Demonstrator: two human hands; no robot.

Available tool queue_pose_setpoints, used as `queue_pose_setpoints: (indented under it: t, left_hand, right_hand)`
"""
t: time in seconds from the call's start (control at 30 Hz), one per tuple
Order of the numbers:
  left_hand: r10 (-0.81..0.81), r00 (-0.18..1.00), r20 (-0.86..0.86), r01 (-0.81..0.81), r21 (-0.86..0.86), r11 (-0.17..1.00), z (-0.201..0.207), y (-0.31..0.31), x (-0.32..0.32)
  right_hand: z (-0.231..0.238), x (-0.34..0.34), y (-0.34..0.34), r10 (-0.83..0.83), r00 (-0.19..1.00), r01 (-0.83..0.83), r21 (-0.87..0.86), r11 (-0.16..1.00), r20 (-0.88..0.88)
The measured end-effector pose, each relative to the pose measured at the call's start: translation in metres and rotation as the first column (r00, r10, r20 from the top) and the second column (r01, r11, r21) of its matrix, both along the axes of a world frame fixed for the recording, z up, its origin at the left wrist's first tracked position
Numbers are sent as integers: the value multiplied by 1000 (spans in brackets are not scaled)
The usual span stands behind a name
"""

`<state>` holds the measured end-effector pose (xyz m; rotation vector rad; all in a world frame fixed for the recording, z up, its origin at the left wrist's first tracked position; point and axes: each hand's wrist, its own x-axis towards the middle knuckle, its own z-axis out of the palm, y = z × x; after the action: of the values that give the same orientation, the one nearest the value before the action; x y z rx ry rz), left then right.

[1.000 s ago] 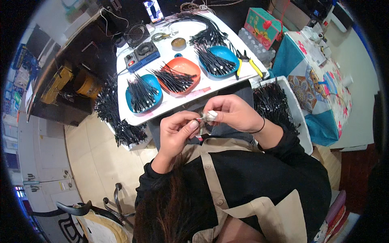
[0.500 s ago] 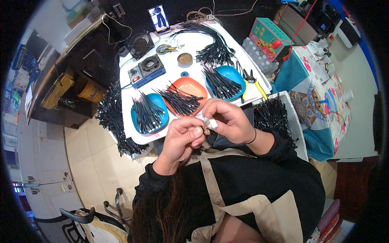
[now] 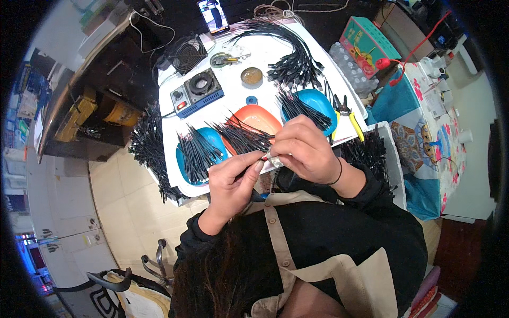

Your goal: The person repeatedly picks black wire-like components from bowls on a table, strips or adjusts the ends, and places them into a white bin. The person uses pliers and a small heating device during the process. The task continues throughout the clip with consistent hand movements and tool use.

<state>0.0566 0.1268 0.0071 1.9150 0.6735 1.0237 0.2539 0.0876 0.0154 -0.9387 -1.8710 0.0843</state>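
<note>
My left hand [image 3: 233, 183] pinches a thin dark cable, whose red wire end [image 3: 266, 157] shows between the fingertips. Against it, my right hand [image 3: 307, 151] is closed with thumb and forefinger, a small white piece [image 3: 275, 161] showing under the fingers; whether it is tape or tissue I cannot make out. Just beyond my hands are an orange tray [image 3: 260, 117] of short black cables [image 3: 241, 135], a blue tray [image 3: 214, 139] with more cables on the left, and another blue tray [image 3: 317, 98] with cables on the right.
A small heating unit [image 3: 199, 95], a round tin [image 3: 252, 77], a blue ring [image 3: 251, 100] and a cable bundle [image 3: 299, 61] lie farther back on the white table. Yellow-handled pliers [image 3: 350, 116] are at the right edge. A lit phone [image 3: 213, 17] stands behind. Black cables [image 3: 151, 153] hang at left.
The view has shifted, so the table sits slightly more to the right. My fingers have moved from holding the white piece up to pinching close around the red wire end.
</note>
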Motion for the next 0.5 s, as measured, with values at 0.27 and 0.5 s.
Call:
queue_pose_setpoints:
  t: [0.27,0.5]
  left_hand:
    - [-45,989,-140,55,73,996,5,21,18]
    - [68,942,-329,-30,120,992,23,92,43]
  right_hand:
    - [-29,3,7,9,852,-234,-365,901,-524]
    - [-56,48,17,-135,877,-43,-355,934,-461]
